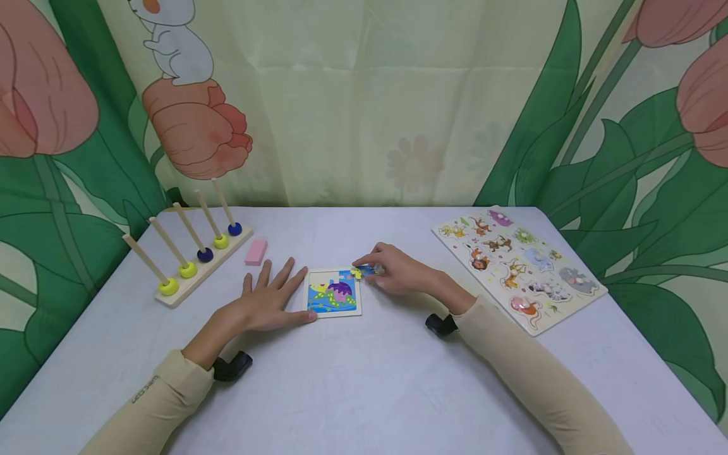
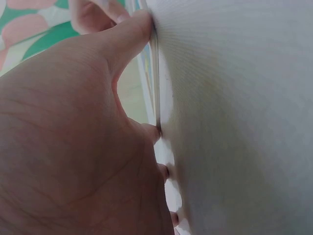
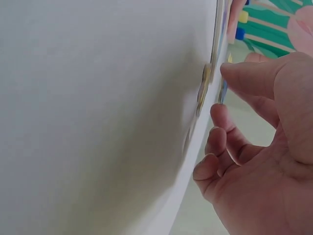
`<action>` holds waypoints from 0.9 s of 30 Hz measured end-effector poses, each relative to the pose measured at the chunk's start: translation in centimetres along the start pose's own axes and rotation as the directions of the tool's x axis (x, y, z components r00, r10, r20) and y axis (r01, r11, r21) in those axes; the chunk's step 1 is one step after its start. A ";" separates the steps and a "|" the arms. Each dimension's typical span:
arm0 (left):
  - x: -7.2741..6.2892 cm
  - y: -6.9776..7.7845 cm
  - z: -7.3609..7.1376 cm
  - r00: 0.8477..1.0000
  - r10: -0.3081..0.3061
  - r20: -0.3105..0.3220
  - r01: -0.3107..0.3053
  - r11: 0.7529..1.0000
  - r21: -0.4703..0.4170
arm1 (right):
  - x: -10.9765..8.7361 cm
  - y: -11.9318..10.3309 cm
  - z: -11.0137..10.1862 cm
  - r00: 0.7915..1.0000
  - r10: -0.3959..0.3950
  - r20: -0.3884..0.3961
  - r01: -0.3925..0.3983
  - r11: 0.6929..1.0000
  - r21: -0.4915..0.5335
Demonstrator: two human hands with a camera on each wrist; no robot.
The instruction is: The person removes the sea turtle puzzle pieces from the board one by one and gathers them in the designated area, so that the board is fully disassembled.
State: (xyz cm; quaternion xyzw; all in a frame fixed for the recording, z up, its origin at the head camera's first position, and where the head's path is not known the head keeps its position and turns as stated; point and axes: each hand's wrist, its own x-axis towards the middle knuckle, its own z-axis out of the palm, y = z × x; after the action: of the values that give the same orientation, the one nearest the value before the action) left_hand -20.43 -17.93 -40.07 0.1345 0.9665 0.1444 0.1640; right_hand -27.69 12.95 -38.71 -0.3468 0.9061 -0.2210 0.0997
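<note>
A small square jigsaw puzzle in a pale tray (image 1: 333, 315) lies flat on the table, showing a purple-shelled figure over blue. My left hand (image 1: 267, 304) is spread on its left side, the thumb at the lower-left corner and the index fingertip near the upper-left one. At the tray's upper-right edge, my right hand (image 1: 395, 270) pinches a blue and yellow puzzle piece (image 1: 357, 273) between thumb and index finger. The right wrist view shows a thin blue edge of the piece (image 3: 224, 92) by the thumb; the fingers hide much of it.
To the left stands a wooden peg rack (image 1: 210, 268) with yellow and dark blue beads. A pink block (image 1: 256, 252) lies between it and the puzzle. At the right lies an animal puzzle board (image 1: 520, 272). A printed curtain (image 1: 364, 114) hangs behind the white table (image 1: 352, 392).
</note>
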 end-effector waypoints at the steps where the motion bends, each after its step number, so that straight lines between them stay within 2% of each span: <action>1: 0.0 0.1 0.0 1.000 0.003 -0.001 -0.003 1.000 0.002 | -0.2 0.2 -0.1 1.000 0.008 -0.002 -0.008 1.000 0.002; 15: 0.0 0.1 0.1 1.000 0.005 -0.006 -0.005 1.000 -0.002 | -3.0 2.1 -1.3 0.999 0.030 -0.025 -0.030 1.000 0.009; 21: 0.1 -0.1 0.0 1.000 0.007 0.001 -0.007 1.000 0.003 | -3.6 2.8 -1.5 0.999 0.038 -0.027 -0.037 0.999 0.029; 27: 0.1 0.1 0.0 1.000 0.003 -0.004 -0.003 1.000 0.009 | -3.9 3.2 -1.5 0.997 0.081 -0.012 -0.080 0.996 0.050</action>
State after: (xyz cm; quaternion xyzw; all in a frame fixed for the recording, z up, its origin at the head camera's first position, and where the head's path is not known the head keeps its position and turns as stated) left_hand -20.48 -17.85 -40.09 0.1362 0.9673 0.1408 0.1611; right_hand -27.17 18.21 -38.75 -0.3061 0.9142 -0.2414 0.1106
